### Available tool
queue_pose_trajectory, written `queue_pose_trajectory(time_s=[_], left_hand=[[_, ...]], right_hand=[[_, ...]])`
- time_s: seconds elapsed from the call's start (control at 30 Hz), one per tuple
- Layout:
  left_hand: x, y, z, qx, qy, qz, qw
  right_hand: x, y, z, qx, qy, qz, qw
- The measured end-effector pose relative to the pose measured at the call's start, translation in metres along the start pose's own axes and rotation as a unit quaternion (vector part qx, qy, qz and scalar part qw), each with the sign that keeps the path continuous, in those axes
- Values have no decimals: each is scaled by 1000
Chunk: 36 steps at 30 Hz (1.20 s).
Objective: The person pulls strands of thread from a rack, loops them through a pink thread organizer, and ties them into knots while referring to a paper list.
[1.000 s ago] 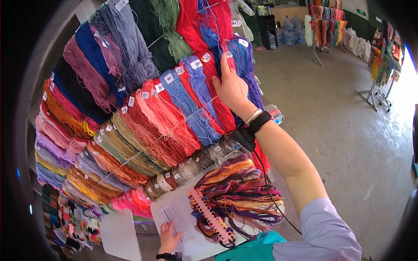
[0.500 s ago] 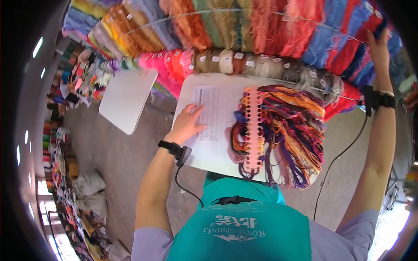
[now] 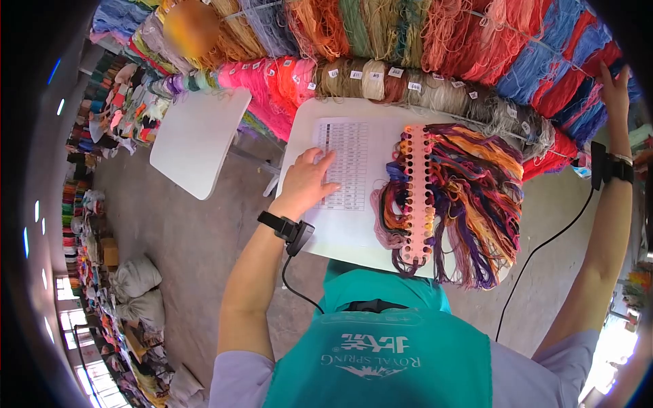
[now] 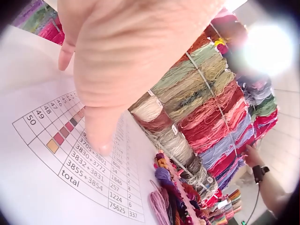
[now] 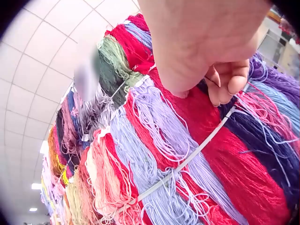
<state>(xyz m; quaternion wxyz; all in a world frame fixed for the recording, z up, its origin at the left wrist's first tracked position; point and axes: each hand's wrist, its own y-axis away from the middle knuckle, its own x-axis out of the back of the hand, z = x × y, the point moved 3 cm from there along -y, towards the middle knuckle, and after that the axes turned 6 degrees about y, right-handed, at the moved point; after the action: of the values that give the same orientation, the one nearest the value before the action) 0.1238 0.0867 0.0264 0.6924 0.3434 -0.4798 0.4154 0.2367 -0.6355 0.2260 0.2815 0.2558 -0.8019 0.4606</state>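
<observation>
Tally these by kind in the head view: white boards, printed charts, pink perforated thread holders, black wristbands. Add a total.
White boards: 2
Printed chart: 1
Pink thread holder: 1
Black wristbands: 2
Total: 6

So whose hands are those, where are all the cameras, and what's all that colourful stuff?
There's no robot here, just a person with bare hands. The big pictures come from a camera on the person's head, looking down. The smaller ones come from the left wrist camera and the right wrist camera.

On the white table lie a paper chart, a pink strip with holes, and a bunch of colourful threads. The left hand rests on the paper with its fingers spread, holding nothing. The right hand reaches up to the hanging threads, near red and dark blue ones. I can't tell whether its fingers grip any.
</observation>
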Motion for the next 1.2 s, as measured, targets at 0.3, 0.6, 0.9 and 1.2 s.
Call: queue_pose_trajectory(time_s=[0.3, 0.6, 0.9, 1.2], left_hand=[[0, 5, -1, -34, 9, 18, 999], [7, -2, 8, -57, 20, -2, 998], [8, -3, 12, -36, 11, -24, 999], [3, -6, 11, -34, 14, -21, 999]], right_hand=[[-5, 10, -11, 65, -45, 29, 996], [22, 85, -39, -88, -221, 308, 921], [29, 73, -48, -131, -264, 251, 922], [19, 51, -44, -163, -312, 242, 904]])
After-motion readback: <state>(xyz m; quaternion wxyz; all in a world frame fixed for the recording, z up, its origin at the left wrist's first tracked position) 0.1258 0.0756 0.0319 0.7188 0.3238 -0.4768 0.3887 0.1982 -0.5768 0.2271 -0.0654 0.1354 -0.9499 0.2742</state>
